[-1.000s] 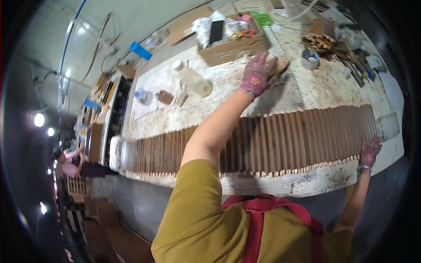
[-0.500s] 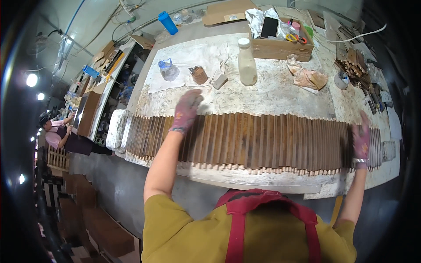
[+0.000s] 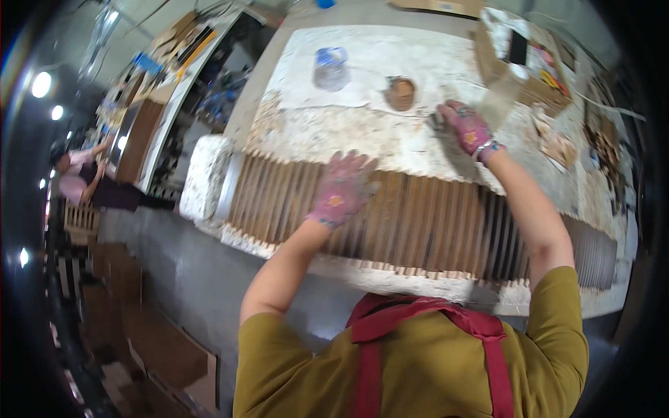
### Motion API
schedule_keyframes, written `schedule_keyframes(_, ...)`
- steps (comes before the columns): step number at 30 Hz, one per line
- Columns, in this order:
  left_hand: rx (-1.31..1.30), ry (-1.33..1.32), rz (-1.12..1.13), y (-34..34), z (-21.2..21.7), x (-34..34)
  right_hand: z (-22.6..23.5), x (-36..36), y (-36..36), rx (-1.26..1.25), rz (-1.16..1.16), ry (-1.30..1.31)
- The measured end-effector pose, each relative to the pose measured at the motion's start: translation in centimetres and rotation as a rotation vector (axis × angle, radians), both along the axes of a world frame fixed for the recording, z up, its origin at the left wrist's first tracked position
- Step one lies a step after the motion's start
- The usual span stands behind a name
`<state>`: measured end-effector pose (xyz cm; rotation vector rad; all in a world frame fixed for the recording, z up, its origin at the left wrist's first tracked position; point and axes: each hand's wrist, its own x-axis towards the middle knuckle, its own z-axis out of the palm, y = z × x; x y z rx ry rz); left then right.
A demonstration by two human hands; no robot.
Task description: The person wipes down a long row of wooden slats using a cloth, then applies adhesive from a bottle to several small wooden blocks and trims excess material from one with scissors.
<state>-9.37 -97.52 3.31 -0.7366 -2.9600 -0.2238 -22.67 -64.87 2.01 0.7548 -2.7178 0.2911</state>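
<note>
A long row of brown wooden slats (image 3: 418, 223) with pale pegged ends lies side by side across the table. My left hand (image 3: 341, 189), in a pink glove with greyish fingers, is over the left part of the row, its fingers spread and nothing in them. Beyond the row, my gloved right hand (image 3: 465, 129) reaches to where the small grey block lay. Its fingertips are bent and blurred, and the block itself is hidden there. Left of that hand stands a small brown cup (image 3: 401, 94). A milky bottle (image 3: 503, 90) is just beyond the right wrist.
A clear, blue-topped container (image 3: 331, 70) rests on the white sheet. At the far right are a cardboard box (image 3: 550, 101) with scissors and a phone, and crumpled paper (image 3: 555, 145). A white block (image 3: 205, 175) bounds the row's left end. A person (image 3: 90, 177) works at a far-left bench.
My right hand has left the row's right end and swung left and away to beside the cup. The left hand stays over the slats. The view has shifted and turned.
</note>
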Motion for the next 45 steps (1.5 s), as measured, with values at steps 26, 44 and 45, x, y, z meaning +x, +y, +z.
schedule_keyframes(26, 1.162, -0.309, 0.029, -3.0, -0.4, -16.9, 0.9, 4.0, -1.9, -0.852, -0.244, -0.604)
schedule_keyframes(44, 0.496, -0.16, 0.134, 1.7, 3.8, -23.6, 4.6, 2.0, -2.6, -1.875, -0.233, -1.384)
schedule_keyframes(45, 0.412, -0.13, 0.146, 2.7, 3.4, -23.2, 4.3, 1.7, -2.8, -1.872, -0.218, -1.401)
